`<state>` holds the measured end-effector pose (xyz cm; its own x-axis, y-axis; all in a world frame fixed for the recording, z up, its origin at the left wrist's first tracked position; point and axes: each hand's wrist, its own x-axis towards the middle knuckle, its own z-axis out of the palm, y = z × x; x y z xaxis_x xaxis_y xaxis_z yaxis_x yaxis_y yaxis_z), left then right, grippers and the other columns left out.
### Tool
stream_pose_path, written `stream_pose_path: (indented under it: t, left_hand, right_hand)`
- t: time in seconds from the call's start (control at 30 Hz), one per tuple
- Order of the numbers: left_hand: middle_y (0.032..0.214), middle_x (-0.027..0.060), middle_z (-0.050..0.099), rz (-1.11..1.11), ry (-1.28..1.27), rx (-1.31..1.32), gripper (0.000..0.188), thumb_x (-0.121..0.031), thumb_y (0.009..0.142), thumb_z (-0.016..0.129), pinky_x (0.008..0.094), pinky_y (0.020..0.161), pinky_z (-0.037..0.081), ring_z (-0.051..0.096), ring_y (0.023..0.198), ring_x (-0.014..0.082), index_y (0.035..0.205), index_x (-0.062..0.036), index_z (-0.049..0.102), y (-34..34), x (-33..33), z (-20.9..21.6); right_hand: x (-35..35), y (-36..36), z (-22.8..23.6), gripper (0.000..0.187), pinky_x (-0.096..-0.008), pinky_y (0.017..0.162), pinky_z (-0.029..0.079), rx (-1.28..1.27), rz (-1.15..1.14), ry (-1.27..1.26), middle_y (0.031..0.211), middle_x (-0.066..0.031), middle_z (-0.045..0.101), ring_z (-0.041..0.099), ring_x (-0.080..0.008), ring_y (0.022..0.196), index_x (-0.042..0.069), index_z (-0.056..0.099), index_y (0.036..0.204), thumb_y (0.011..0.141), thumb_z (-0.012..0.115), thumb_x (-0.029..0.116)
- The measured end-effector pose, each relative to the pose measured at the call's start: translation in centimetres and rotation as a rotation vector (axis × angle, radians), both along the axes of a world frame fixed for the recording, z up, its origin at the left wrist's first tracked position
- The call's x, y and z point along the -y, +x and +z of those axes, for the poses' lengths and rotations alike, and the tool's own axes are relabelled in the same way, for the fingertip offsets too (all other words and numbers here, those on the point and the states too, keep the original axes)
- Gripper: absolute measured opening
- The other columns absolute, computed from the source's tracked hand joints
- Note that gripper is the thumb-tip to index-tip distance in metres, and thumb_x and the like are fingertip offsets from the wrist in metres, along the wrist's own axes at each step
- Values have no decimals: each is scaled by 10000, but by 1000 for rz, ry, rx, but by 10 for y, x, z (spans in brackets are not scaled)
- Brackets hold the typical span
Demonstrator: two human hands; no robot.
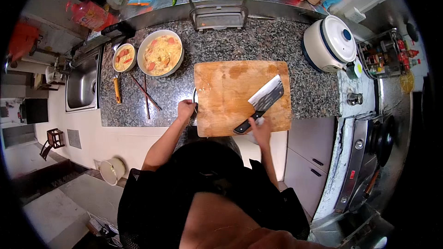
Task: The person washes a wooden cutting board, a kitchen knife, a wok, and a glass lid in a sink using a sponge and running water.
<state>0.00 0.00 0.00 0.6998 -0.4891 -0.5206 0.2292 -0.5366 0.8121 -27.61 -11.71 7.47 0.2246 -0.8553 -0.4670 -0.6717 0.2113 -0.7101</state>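
Note:
A wooden cutting board (221,92) lies in front of me, its near edge jutting past the counter. On its right half rests a cleaver (266,97), blade pointing away and black handle toward me. My right hand (260,131) is beside the handle, fingers closed around a crumpled whitish piece (260,121), apparently cloth or tissue. At the board's left edge, the fingers of my left hand (186,109) are pinched together. They meet a curved white-and-dark rim (194,97) that shows from beneath the board; what it belongs to is hidden.
Left of the board stand a large bowl (161,55) and a small bowl (124,59) of noodle-like food, chopsticks (146,94) and a yellow-handled peeler-like tool (117,90). The sink (83,83) is far left. A rice cooker (334,41) and stove (357,157) are right; a metal rack (218,14) stands behind.

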Motion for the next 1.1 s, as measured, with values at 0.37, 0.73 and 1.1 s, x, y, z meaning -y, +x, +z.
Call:
stream_pose_path:
  t: [0.37, 0.73, 1.1]
  left_hand:
    - [774, 66, 587, -459, 61, -574, 326, 32, 692, 471, 297, 610, 511, 586, 631, 159, 1014, -4, 511, 1, 16, 82]
    - [724, 7, 522, -241, -582, -1127, 364, 74, 662, 434, 271, 555, 468, 528, 581, 110, 994, -72, 465, -29, -40, 123]
    - [899, 63, 535, 76, -1069, -854, 544, 114, 603, 389, 280, 697, 477, 557, 741, 124, 1124, -40, 420, 43, -306, 208]
  right_hand:
    - [16, -46, 9, 239, -273, 502, 401, 433, -147, 82, 653, -20, 517, 496, -123, 578, 22, 508, 787, 619, 640, 130]
    - [17, -71, 96, 401, -217, 510, 384, 661, -365, -122, 760, -5, 500, 466, -106, 605, 38, 504, 982, 624, 613, 182]
    - [-97, 61, 184, 438, -204, 382, 339, 1066, 127, -105, 667, -8, 469, 428, -93, 479, 59, 437, 1040, 666, 624, 189]
